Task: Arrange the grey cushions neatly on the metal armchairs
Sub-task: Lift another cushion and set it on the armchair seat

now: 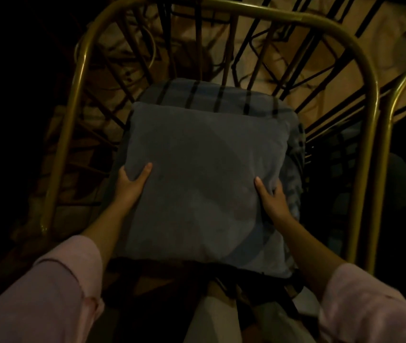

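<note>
Left hand [132,180] & right hand [272,196] each clamped on sides of grey cushion [204,184], lying atop seat pad in armchair [360,70]. Best: push back evenly, edges square w/ frame.

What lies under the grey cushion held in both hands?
Under the grey cushion a second cushion shows at the far and right edges, on the armchair. The seat beneath is covered.
</note>
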The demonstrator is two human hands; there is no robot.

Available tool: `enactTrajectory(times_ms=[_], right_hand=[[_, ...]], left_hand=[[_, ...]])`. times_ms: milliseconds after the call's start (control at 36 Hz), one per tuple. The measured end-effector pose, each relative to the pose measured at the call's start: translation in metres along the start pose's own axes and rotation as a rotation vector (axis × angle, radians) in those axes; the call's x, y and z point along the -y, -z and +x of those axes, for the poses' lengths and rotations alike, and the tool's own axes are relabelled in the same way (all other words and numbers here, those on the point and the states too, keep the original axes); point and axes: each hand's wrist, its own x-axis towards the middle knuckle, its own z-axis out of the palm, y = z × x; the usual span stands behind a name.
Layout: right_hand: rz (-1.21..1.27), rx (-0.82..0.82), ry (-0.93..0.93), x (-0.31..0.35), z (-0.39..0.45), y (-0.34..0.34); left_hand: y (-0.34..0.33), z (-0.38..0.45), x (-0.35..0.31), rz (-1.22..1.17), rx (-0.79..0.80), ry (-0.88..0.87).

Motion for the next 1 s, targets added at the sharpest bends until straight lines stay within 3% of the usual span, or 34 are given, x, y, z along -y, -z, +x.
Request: enactTrajectory(times_ms=[111, 222, 417, 611, 722, 833, 1000], right_hand=[[0.018, -0.014, 0.019, -0.006, -0.003, -0.002], [-0.019, -0.091, 0.024, -0.007, -0.033, 0.023], [-0.099, -0.173, 0.221, 0.007, -0.077, 0.092], [-0.358, -0.377, 0.487, 0.033, -0.104, 0.219], [-0.438, -0.547, 0.53, 0.029, -0.108, 0.3], [-0.45, -0.683, 0.454, 0.003, -0.104, 0.379], [-0.392, -0.682, 0.156, -0.049, -0.097, 0.495]], left_hand=[[0.001, 0.006, 0.008, 0.122, -0.039, 0.032], [-0.012, -0.037, 0.003, 0.223, -0.122, -0.042], [-0.066, -0.117, -0.017, 0.324, -0.135, -0.175], [-0.168, -0.225, -0.077, 0.296, 0.133, -0.374], [-0.229, -0.278, -0.104, 0.305, 0.308, -0.488], [-0.291, -0.33, -0.127, 0.295, 0.433, -0.49], [-0.386, -0.4, -0.151, 0.269, 0.611, -0.456]])
